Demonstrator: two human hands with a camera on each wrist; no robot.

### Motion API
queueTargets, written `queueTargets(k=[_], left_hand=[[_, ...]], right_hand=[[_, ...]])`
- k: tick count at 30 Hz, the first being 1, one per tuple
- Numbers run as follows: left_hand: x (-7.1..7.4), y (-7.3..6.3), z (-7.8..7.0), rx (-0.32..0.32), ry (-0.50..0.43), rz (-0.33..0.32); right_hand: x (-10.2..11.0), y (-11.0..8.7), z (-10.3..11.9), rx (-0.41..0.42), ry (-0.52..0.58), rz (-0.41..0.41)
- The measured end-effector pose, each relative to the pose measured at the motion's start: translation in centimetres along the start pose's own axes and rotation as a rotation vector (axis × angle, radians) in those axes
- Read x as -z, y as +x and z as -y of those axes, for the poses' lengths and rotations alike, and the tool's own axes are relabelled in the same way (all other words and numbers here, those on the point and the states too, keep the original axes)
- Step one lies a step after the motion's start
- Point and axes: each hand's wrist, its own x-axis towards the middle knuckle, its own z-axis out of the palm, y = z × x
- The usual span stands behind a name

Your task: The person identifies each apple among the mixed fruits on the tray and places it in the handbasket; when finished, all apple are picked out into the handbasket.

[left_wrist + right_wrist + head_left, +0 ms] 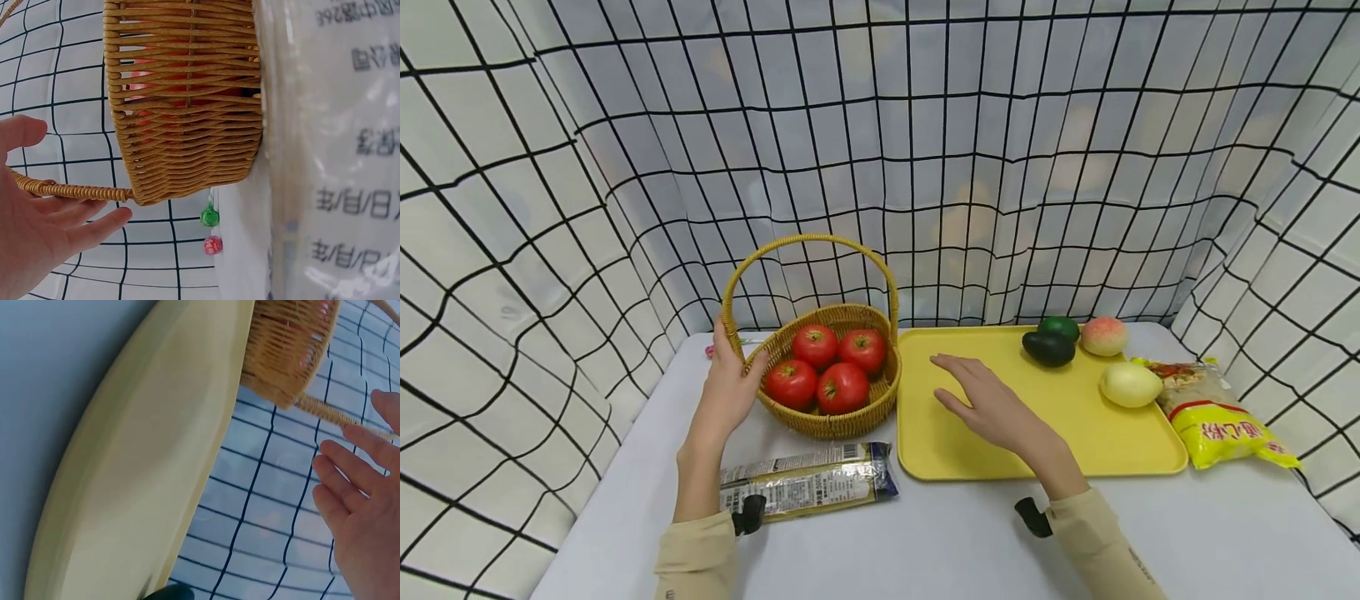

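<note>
A wicker basket with a tall arched handle holds several red tomatoes. At its left side is my left hand; in the left wrist view its fairly straight fingers lie behind the handle base, with the thumb held apart on the other side. Whether the fingers touch the handle I cannot tell. My right hand hovers over the left part of a yellow tray, palm toward the basket. Its fingers are extended and hold nothing.
A shiny printed packet lies in front of the basket. On the tray are a dark avocado, a green fruit, a peach and a pale yellow fruit. A yellow food bag overlaps the tray's right edge. Black netting surrounds the table.
</note>
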Motion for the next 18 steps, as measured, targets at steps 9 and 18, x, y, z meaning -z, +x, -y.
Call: queueTargets(k=[9,18], left_hand=[[0.1,-0.4,1.1,-0.01,-0.01,0.011],[0.1,0.4,0.5,-0.031,0.014,-0.094]], right_hand=[[0.9,-1.2,-1.7,-0.046,0.007,-0.045],[2.7,-0.8,-3.2,-0.087,-0.038,-0.061]])
